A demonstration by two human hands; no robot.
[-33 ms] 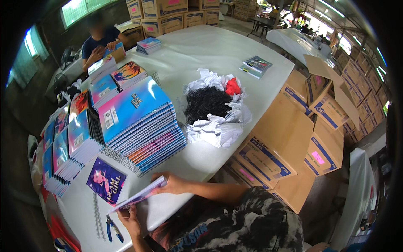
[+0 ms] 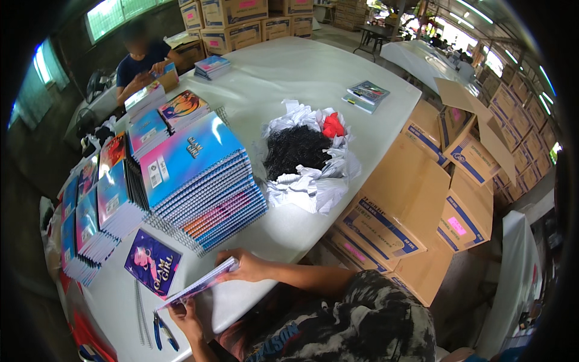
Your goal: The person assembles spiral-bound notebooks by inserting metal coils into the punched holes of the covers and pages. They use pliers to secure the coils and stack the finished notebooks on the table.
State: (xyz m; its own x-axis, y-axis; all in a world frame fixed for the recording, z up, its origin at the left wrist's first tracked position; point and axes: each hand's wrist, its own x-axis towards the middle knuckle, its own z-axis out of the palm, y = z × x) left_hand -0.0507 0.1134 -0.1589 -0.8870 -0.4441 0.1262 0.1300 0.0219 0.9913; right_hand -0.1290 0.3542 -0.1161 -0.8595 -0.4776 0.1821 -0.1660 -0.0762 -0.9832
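At the near edge of the white table (image 2: 301, 78), both hands grip a thin purple-covered notebook (image 2: 196, 285), held tilted above the tabletop. The right hand (image 2: 250, 267) pinches its upper corner with closed fingers; the left hand (image 2: 184, 314) clasps the lower end. Just left lies a purple cartoon-cover notebook (image 2: 152, 263), with blue-handled pliers (image 2: 163, 332) below it. Behind them rises a tall stack of spiral-bound notebooks (image 2: 202, 181).

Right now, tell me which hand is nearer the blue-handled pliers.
Left. The left hand grips the notebook's near end, just right of the pliers; the right hand holds its far end, farther away.
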